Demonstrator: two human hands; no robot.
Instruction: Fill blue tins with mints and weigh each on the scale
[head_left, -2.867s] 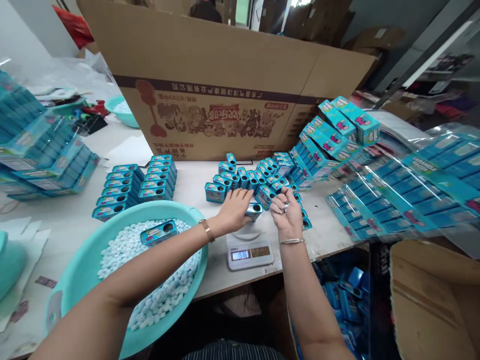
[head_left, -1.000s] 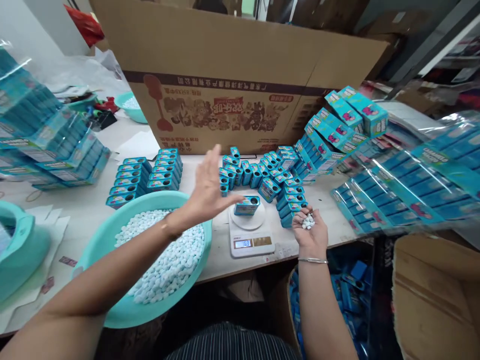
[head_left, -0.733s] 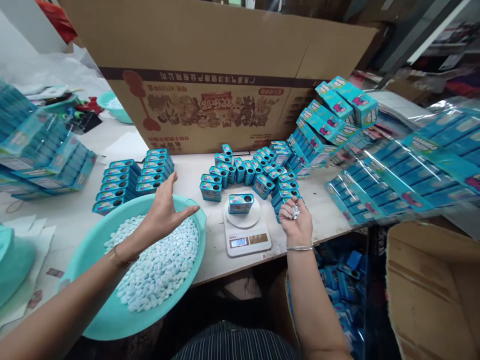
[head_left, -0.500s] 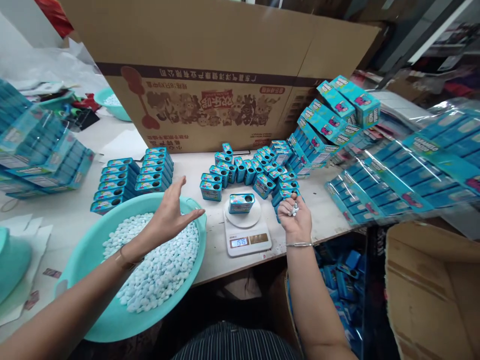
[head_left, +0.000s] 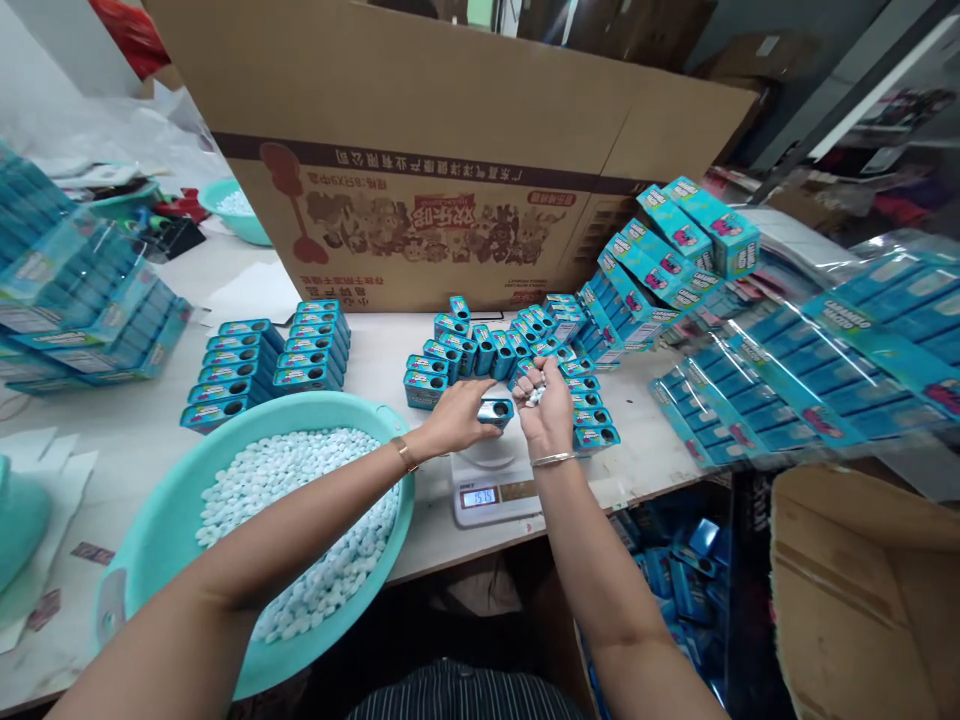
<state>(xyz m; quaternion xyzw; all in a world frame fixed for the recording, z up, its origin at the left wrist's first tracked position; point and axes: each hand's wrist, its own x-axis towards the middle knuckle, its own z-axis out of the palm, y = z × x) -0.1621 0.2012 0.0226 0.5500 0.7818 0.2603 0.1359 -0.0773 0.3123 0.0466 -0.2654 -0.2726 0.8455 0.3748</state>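
A small blue tin (head_left: 495,411) with a dark round hole in its top is on the white kitchen scale (head_left: 491,500). My left hand (head_left: 459,418) has its thumb and fingers around the tin's left part. Just right of the tin, my right hand (head_left: 547,405) is curled, palm up, around several white candies (head_left: 535,396). The scale's lit display seems to read 157.5. Below my left forearm stands a large mint-green basin (head_left: 161,490) holding a heap of white candies (head_left: 300,470).
Behind the scale, several blue tins (head_left: 484,350) stand in a curved group. Two rows of tins (head_left: 307,365) are behind the basin. A big cardboard carton (head_left: 465,120) stands at the back. Wrapped blue packs (head_left: 810,350) lie right; an open carton (head_left: 862,590) is below them.
My left hand has moved right from above the basin and closed on the tin. My right hand, with the candies, has come left and nearer to the tin.
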